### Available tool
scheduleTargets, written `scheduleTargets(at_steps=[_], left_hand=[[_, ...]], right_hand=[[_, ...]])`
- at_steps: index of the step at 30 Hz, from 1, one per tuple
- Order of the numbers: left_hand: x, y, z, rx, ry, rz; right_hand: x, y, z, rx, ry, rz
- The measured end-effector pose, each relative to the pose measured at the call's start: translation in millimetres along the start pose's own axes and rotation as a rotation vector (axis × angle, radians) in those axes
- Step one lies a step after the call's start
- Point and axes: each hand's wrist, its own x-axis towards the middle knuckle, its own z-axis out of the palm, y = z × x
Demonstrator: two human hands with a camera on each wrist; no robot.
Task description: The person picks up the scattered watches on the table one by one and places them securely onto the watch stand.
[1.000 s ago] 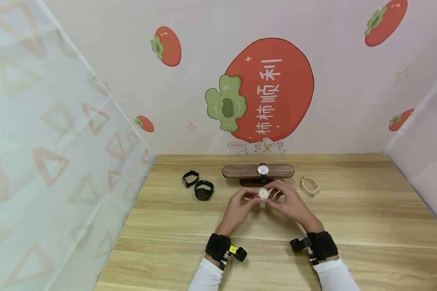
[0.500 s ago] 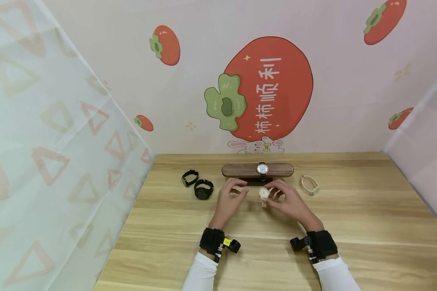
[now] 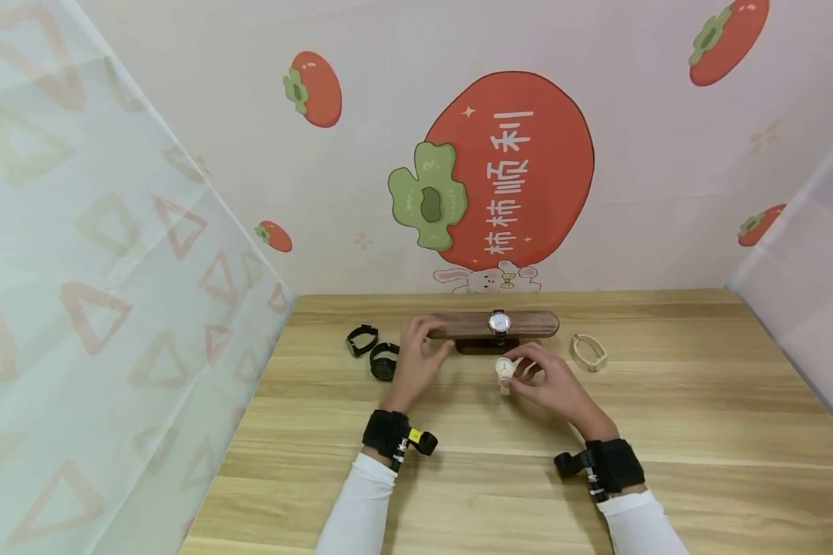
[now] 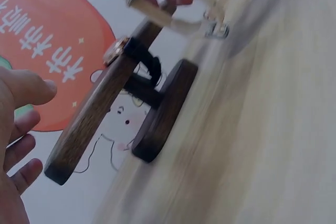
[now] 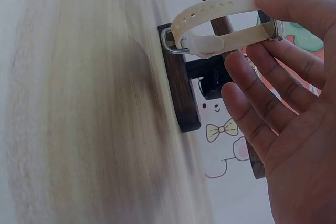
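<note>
My right hand [image 3: 551,385] pinches a cream-strapped wristwatch [image 3: 504,368] between thumb and fingers, just in front of a wooden watch stand [image 3: 468,324]. In the right wrist view the cream strap [image 5: 215,4] forms a loop with its silver buckle [image 5: 169,41] hanging away from the hand. My left hand [image 3: 415,364] is by the stand's left end and holds nothing; in the left wrist view, a gap shows between its thumb [image 4: 31,88] and the bar. A wristwatch with a dark strap [image 3: 500,322] is fastened round the middle of the bar.
Left of the stand lie two black wristwatches, one at the back [image 3: 353,346] and one [image 3: 382,369] partly covered by my left hand. A beige wristwatch [image 3: 595,365] lies to the right. The wooden table [image 3: 673,416] meets a patterned wall [image 3: 639,254] behind the stand.
My left hand has let go of the cream wristwatch and moved left and back to the stand's left end. The right hand keeps holding the watch in nearly the same place.
</note>
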Motion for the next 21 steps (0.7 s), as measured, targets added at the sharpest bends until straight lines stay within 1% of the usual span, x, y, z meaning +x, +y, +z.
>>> scheduleTargets(at_steps=[3,6,9,12,15,21], left_hand=[[5.5,-6.0,-5.5,0.043,-0.029,-0.04],[10.2,-11.5,-9.2,0.077,-0.074,-0.074],[14.4,-15.6,-11.8,0.079,-0.121,-0.12],[16.3,-18.2,-14.3,0.06,-0.156,-0.167],[17.8,-20.0,-16.2,0.05,-0.176,-0.198],[23.0,-21.9,-18.7,0.06,-0.192,-0.238]], right_hand=[[-0.5,0.7,0.2,0.003,0.001,0.002],[-0.7,1.3,0.4,0.005,0.01,0.0],[0.4,1.8,-0.7,0.002,0.017,-0.005],[0.4,2.7,-1.4,-0.004,0.023,-0.011],[-0.2,3.6,-2.4,-0.011,0.032,-0.013],[-2.9,6.3,-6.5,-0.043,0.054,-0.019]])
